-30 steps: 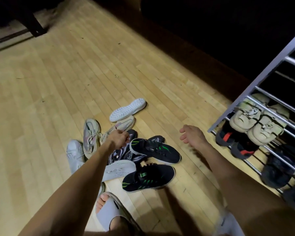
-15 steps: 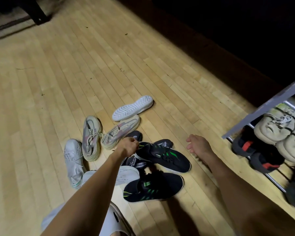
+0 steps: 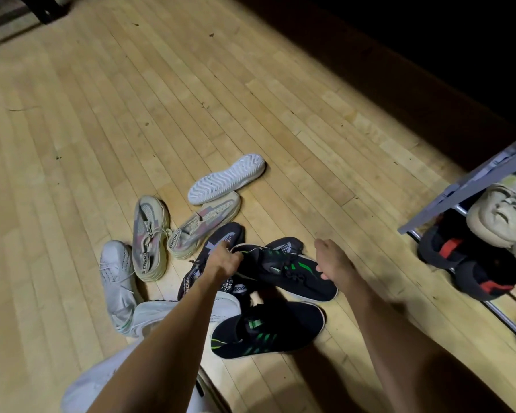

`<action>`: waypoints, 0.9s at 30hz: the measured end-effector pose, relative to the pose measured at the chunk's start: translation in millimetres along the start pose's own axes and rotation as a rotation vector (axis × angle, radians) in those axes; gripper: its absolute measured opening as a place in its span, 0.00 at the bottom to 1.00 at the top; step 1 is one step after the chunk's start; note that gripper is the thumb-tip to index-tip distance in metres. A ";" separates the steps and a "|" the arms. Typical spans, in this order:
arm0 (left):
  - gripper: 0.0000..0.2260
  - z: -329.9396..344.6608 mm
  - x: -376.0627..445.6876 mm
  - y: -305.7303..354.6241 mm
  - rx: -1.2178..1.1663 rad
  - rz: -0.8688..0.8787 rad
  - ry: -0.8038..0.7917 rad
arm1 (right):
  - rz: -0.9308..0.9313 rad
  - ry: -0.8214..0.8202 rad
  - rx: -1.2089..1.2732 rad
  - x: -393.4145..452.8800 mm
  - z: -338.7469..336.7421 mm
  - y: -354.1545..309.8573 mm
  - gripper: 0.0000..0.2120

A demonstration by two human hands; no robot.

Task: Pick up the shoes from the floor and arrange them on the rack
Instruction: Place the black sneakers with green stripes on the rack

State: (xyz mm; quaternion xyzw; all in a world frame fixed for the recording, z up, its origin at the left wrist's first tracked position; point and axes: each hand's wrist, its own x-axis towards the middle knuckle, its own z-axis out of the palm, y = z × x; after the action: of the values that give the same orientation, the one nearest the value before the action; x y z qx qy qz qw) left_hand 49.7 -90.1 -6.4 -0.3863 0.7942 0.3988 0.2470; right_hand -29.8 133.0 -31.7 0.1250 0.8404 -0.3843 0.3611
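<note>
A heap of shoes lies on the wooden floor. My left hand has its fingers curled at the heel of a black shoe with green stripes. My right hand hangs with relaxed fingers over that shoe's toe end, a fingertip close to it or touching it. Its mate lies just nearer me. A dark grey shoe lies partly under my left hand. The grey metal rack stands at the right edge.
Around the heap are a beige-pink pair, a white shoe and an upturned white sole. Beige shoes and black-red shoes sit on the rack. Bare floor stretches beyond the heap, and a dark wall runs behind.
My left hand has shifted right from the dark grey shoes to the heel of the black-green shoe. My right hand came closer to that shoe. The view swung left, showing less of the rack.
</note>
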 end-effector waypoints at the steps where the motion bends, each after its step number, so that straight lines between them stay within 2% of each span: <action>1: 0.23 3.6 3.2 -1.3 -0.037 -0.009 -0.016 | 0.000 -0.003 0.016 2.1 2.1 -0.2 0.20; 3: 0.26 10.9 11.2 -3.5 -0.087 -0.033 -0.031 | -0.007 0.005 0.046 4.3 4.6 -0.6 0.21; 6: 0.23 20.6 13.8 1.0 -0.093 -0.046 -0.028 | -0.011 0.009 0.056 6.2 3.2 0.6 0.21; 11: 0.21 27.2 19.6 -4.1 -0.016 -0.109 0.061 | -0.004 0.008 0.050 6.6 -9.2 8.4 0.22; 15: 0.20 26.2 19.9 -3.7 0.086 -0.088 0.007 | 0.009 0.026 0.059 6.8 -20.5 4.6 0.22; 18: 0.25 24.8 16.2 2.9 0.073 -0.078 -0.062 | 0.004 0.038 0.125 4.7 -24.7 -5.4 0.28; 21: 0.17 26.0 4.2 13.3 -0.020 -0.044 -0.105 | -0.009 0.048 0.208 -15.9 -36.6 -22.4 0.24; 24: 0.22 23.0 -14.8 23.1 -0.130 -0.034 -0.176 | -0.059 0.061 0.208 -44.1 -62.3 -41.4 0.23; 27: 0.15 17.1 -37.9 27.2 -0.133 0.000 -0.185 | -0.089 0.052 0.163 -71.8 -93.7 -46.6 0.21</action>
State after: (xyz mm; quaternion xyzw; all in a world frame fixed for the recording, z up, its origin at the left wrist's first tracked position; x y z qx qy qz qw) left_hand 51.1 -49.7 22.6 -0.3634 0.7398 0.4847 0.2928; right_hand -49.6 175.5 86.2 0.1266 0.8200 -0.4637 0.3106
